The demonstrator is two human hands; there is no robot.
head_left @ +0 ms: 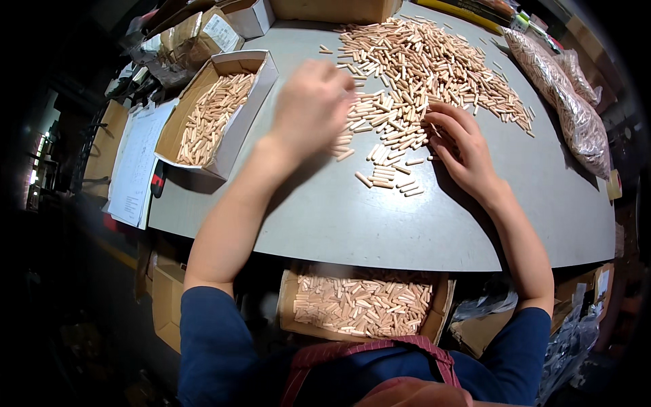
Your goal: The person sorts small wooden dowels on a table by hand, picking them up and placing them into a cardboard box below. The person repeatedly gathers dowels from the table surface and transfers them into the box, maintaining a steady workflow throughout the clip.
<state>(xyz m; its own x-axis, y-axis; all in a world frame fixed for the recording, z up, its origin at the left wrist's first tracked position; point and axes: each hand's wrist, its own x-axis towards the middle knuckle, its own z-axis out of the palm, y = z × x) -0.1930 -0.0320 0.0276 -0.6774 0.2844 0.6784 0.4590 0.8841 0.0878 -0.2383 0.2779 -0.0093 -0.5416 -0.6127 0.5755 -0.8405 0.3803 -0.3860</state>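
Observation:
A broad heap of short wooden dowel pins [424, 64] lies spread on the grey table, with a thinner scatter at its near side. Over the heap's left edge, my left hand [312, 108] is blurred, its fingers curled inward; whatever they hold is hidden. My right hand [464, 152] rests at the near right side of the heap. Its fingers are bent and apart, the tips touching pins, with no pin plainly gripped. Left of my left hand stands an open white carton [247, 102] partly filled with the same pins.
Below the table's front edge sits an open cardboard box [288, 308] of pins, close to my body. Clear plastic bags [563, 95] of pins lie along the right edge. Papers [139, 163] lie at the left, and cardboard boxes [332, 9] line the back.

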